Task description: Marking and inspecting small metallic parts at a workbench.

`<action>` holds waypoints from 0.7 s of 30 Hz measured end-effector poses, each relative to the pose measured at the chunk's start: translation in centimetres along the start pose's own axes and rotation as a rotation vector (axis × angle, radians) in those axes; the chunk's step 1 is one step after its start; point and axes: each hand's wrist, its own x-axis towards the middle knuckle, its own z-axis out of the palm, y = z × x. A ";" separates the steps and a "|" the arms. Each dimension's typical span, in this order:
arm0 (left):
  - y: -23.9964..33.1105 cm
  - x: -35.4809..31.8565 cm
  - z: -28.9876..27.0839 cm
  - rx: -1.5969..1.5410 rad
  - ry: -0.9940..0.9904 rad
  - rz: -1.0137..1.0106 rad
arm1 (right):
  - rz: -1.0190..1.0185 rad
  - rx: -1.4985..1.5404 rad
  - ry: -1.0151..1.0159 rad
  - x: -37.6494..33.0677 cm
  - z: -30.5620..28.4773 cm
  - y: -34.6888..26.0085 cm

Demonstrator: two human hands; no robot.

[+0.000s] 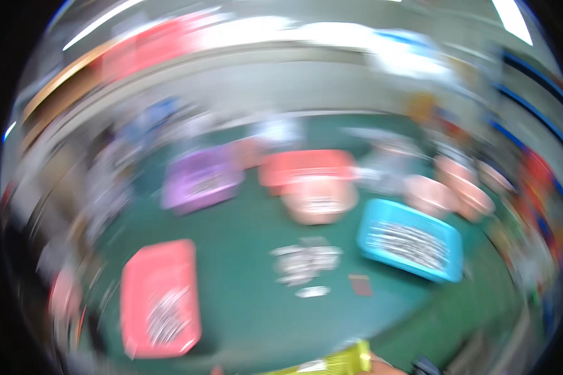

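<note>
At the lower edge, part of my right hand (383,366) grips the end of a long yellow-green packet (338,362), glossy and ridged, with a pale patch on it. Only a fingertip-sized bit of my left hand (217,370) shows at the lower edge; its fingers are out of sight. Beyond the packet, a loose pile of small silvery pieces (306,259) lies on the green table (244,331), with one piece (313,292) apart from it. A small brown-red square (360,285) lies to their right. Motion blur smears everything.
A pink tray (134,300) with silvery pieces stands at left, a blue basket (370,240) of similar pieces at right. Farther back are a purple basket (197,203), a red basket (306,159), a peach bowl (319,215) and several pink bowls (426,194). Clutter lines both sides.
</note>
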 end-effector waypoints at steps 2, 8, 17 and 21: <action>-1.4 1.8 -3.4 -0.326 -0.110 -0.001 | -0.067 -0.099 0.023 -1.1 0.3 0.3; -2.3 -5.3 10.9 0.141 -0.700 -0.350 | -0.110 -0.111 0.275 -8.4 0.1 0.3; 1.2 -7.3 6.8 0.346 -0.183 -0.244 | -0.374 -0.393 -0.103 -3.8 -3.0 7.3; 5.3 -13.3 4.4 0.330 -0.701 0.091 | -0.439 -0.162 0.048 0.6 -3.8 3.8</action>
